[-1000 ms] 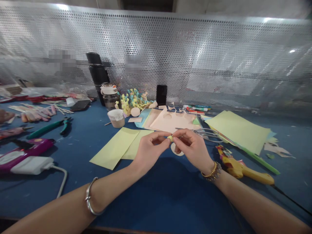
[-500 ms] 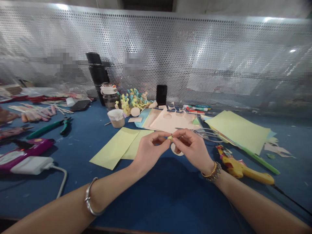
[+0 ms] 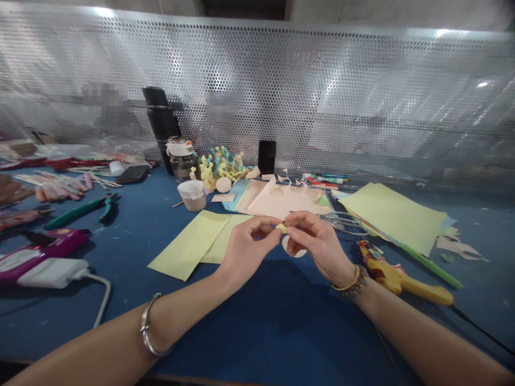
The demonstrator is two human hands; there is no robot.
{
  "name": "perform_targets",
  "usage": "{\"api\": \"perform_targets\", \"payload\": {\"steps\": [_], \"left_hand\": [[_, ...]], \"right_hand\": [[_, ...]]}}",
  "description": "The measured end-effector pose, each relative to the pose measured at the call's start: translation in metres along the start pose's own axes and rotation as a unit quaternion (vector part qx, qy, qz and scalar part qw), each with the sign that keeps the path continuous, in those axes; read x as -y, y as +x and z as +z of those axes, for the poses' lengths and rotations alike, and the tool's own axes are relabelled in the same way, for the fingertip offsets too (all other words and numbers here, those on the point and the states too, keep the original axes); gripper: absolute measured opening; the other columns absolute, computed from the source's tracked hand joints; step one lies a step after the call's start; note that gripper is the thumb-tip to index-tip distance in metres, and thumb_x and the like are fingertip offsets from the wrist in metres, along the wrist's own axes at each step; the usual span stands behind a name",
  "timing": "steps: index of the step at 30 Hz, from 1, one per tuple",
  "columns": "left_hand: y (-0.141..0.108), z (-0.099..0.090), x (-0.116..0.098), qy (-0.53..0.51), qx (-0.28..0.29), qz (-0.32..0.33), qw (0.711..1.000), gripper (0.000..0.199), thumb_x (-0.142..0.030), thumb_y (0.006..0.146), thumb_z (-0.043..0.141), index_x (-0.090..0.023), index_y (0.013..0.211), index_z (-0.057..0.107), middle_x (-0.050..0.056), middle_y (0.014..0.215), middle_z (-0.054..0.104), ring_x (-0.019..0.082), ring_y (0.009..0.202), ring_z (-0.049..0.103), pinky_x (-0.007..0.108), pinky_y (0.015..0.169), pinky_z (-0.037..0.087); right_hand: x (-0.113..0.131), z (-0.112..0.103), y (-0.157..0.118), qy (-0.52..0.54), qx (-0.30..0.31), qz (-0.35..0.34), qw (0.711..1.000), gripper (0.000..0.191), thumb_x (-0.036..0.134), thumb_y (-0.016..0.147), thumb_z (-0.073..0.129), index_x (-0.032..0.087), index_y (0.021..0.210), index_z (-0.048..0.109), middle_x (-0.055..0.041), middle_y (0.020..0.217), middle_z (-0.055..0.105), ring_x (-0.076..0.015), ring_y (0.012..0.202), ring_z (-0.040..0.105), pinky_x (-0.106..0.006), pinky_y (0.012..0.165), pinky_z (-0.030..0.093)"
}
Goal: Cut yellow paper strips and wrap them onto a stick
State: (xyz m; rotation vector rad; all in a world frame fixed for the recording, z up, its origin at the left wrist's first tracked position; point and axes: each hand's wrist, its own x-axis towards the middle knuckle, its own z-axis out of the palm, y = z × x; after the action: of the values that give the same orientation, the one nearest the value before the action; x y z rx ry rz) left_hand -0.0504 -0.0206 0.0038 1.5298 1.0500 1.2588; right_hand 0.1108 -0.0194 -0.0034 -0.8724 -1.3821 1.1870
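Note:
My left hand (image 3: 250, 242) and my right hand (image 3: 317, 239) meet over the middle of the blue table, both pinching a tiny yellow paper piece (image 3: 281, 228) between thumbs and fingertips. Its exact shape is too small to tell. Just below my right fingers lies a pale paper disc (image 3: 298, 251), partly covered by them. Beside my left hand, two yellow-green sheets (image 3: 189, 241) overlap on the table. Behind the hands are pale pink sheets (image 3: 287, 201) and a pair of scissors (image 3: 346, 221).
Yellow-green sheets (image 3: 398, 214), a green cutter (image 3: 430, 264) and a yellow glue gun (image 3: 418, 289) lie right. A cup (image 3: 192, 195), paper flowers (image 3: 221, 165) and phone (image 3: 266, 157) stand behind. Left are green pliers (image 3: 76, 213), a purple device (image 3: 68, 244) and another person's hand (image 3: 14, 190).
The yellow piece has turned slightly between my fingertips and shows a little more of its surface. My right fingers have shifted slightly; my left hand has barely moved.

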Motion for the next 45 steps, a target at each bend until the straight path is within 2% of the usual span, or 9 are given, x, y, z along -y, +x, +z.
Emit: {"api": "perform_targets", "payload": {"steps": [6,19,29,45], "left_hand": [[-0.0006,-0.0001,-0.0002,0.01,-0.004,0.0,1.0,0.019,-0.031,0.075,0.068,-0.02,0.09,0.069,0.0,0.069,0.066,0.011,0.059,0.058,0.019,0.052,0.045],[-0.0023,-0.0002,0.0012,0.026,0.003,0.036,0.999,0.017,-0.031,0.078,0.065,-0.02,0.09,0.068,0.0,0.071,0.067,0.012,0.062,0.059,0.021,0.055,0.046],[-0.0021,0.0,0.001,0.039,-0.002,0.052,0.998,0.015,-0.031,0.078,0.065,-0.021,0.088,0.069,0.0,0.07,0.068,0.011,0.061,0.059,0.02,0.054,0.046],[-0.0017,-0.0007,0.0016,0.02,0.01,0.028,0.999,0.018,-0.033,0.077,0.065,-0.019,0.089,0.069,0.002,0.074,0.068,0.013,0.063,0.061,0.022,0.055,0.048]], "right_hand": [[0.0007,0.001,-0.0012,0.008,0.0,0.009,1.0,0.022,0.031,0.076,0.069,0.02,0.092,0.059,0.002,0.079,0.061,-0.0077,0.051,0.06,-0.022,0.048,0.051],[0.0009,0.0027,-0.0004,0.021,0.0,0.028,0.999,0.021,0.03,0.077,0.069,0.02,0.092,0.059,0.0038,0.066,0.061,-0.0087,0.051,0.059,-0.022,0.05,0.051],[0.0031,0.0026,-0.0019,0.02,0.001,0.03,0.999,0.019,0.028,0.077,0.069,0.02,0.091,0.059,0.0034,0.068,0.062,-0.0085,0.052,0.059,-0.022,0.05,0.05],[0.0038,0.0028,-0.0017,0.018,0.001,0.033,0.999,0.02,0.028,0.075,0.069,0.02,0.091,0.059,0.0027,0.072,0.062,-0.0086,0.053,0.059,-0.021,0.048,0.05]]}}
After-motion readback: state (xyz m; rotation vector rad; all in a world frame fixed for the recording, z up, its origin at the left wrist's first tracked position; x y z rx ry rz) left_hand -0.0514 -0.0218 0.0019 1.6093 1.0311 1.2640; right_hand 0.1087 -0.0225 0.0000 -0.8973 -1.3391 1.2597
